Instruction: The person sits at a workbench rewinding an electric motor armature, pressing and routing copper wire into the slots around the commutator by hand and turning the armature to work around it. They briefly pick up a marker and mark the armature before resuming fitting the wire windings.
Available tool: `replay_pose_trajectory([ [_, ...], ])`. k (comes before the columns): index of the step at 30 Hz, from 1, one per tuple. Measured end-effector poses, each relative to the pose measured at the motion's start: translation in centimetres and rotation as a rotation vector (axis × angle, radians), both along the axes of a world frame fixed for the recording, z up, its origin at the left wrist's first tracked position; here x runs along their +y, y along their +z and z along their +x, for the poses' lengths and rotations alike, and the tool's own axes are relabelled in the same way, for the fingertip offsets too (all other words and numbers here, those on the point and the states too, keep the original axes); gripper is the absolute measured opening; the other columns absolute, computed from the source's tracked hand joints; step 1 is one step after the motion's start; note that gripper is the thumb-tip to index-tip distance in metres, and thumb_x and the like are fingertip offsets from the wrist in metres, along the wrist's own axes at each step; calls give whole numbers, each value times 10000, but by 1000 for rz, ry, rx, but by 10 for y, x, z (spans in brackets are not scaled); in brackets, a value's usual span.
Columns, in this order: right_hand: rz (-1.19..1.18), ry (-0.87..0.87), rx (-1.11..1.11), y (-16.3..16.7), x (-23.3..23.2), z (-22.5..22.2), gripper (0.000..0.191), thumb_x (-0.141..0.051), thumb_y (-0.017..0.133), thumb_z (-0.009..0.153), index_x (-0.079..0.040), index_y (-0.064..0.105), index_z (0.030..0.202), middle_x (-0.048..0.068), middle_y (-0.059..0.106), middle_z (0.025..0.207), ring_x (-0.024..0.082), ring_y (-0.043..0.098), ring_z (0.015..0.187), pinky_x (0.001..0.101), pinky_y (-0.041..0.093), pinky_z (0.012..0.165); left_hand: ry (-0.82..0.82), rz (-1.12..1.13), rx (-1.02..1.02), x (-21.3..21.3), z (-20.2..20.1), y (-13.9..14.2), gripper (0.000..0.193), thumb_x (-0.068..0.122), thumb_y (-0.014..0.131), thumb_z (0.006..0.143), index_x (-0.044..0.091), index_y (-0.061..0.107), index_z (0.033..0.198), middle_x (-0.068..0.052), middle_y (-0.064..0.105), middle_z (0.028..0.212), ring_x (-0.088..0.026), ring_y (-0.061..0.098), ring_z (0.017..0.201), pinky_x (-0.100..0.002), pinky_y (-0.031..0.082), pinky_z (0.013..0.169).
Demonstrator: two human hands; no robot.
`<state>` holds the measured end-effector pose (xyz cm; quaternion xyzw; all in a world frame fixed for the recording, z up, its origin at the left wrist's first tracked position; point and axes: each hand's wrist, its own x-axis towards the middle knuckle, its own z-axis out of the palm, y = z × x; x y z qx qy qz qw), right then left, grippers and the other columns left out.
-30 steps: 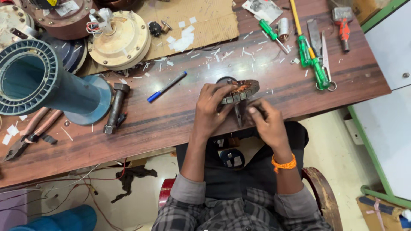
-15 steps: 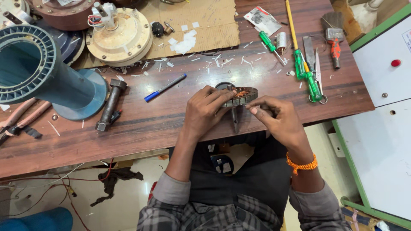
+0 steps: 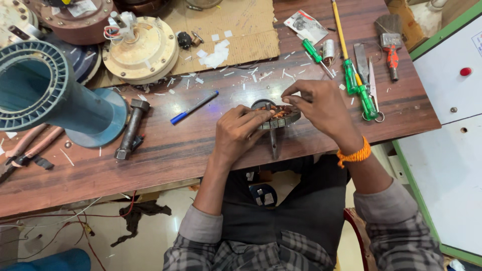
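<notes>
Both hands on a small wound stator at the near edge of the wooden surface (image 3: 165,150).

The stator (image 3: 279,114) lies flat, its copper coils up. The left hand (image 3: 240,134), at its 8 o'clock, has its grip closed round the rim. The right hand (image 3: 321,108), at 3 o'clock, pinches fingertips (image 3: 286,99) nearly shut over the top of the windings. A blue pen (image 3: 193,108) lies at 9 o'clock, green screwdrivers (image 3: 357,83) at 2.

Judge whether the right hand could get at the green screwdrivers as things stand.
Probably yes. The right hand is at the wound stator, and the green screwdrivers lie just beside it on the bench, with nothing between them.
</notes>
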<state>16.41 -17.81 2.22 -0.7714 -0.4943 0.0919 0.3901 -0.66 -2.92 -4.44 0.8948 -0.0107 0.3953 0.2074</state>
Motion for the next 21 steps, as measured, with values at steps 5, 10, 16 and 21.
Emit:
replay_pose_trajectory([
  [5, -198, -34, 155, -1, 23, 13, 151, -161, 804, 863, -40, 790, 951, 81, 690, 652, 104, 602, 591, 299, 470, 543, -105, -169, 77, 3, -4, 23, 494, 345, 871, 763, 126, 720, 1179, -51, 761, 1066, -214, 687, 887, -337, 558, 762],
  [10, -122, -76, 134, -2, 27, 10, 152, -160, 804, 838, -42, 783, 931, 34, 647, 610, 60, 581, 557, 285, 460, 517, 119, -649, 470, 9, 24, 42, 535, 396, 758, 821, 173, 685, 1302, -74, 771, 939, -245, 675, 898, -367, 516, 823],
  [16, 3, -148, 39, -7, 19, 1, 178, -168, 817, 862, -19, 756, 939, 52, 541, 577, 85, 470, 529, 310, 376, 490, -135, -687, 399, 22, 57, 27, 444, 306, 804, 790, 115, 743, 1185, -105, 711, 1112, -244, 658, 1074, -372, 521, 960],
  [21, -40, -147, 63, -1, 0, -11, 177, -171, 800, 886, -20, 736, 952, 61, 478, 545, 97, 409, 519, 320, 336, 474, -496, -886, 396, 27, 57, 23, 242, 257, 788, 921, 45, 775, 1038, -116, 745, 1173, -220, 681, 1179, -364, 522, 1085],
])
